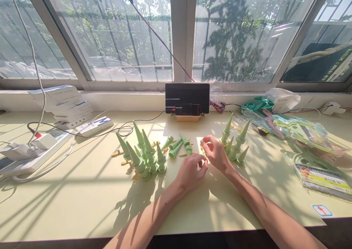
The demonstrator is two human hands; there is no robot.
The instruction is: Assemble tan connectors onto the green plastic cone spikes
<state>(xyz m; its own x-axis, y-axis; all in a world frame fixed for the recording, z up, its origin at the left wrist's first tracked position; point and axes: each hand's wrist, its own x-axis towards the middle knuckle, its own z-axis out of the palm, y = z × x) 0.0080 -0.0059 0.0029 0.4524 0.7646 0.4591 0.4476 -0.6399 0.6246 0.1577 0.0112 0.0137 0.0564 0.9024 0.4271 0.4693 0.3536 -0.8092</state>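
Observation:
My left hand [191, 171] and my right hand [216, 153] meet near the middle of the table, fingertips pinched close together. Between them shows a small yellow plastic piece [203, 151], mostly covered by the fingers. Left of my hands stands a cluster of green plant watering spikes [148, 150], points up, several with yellow valves [117, 153] sticking out sideways. Loose green cone pieces [175, 150] lie just beyond my left hand, beside a green part with a yellow crosspiece [188, 149]. Close to my right hand stand more upright green spikes [235, 148].
A tablet [187, 95] with a phone [187, 110] before it rests on a stand by the window. White boxes [66, 104] and a power strip [38, 161] sit at left. Plastic-bagged packets [323, 175] and a black-yellow cutter [263, 131] lie at right. Cables cross the back.

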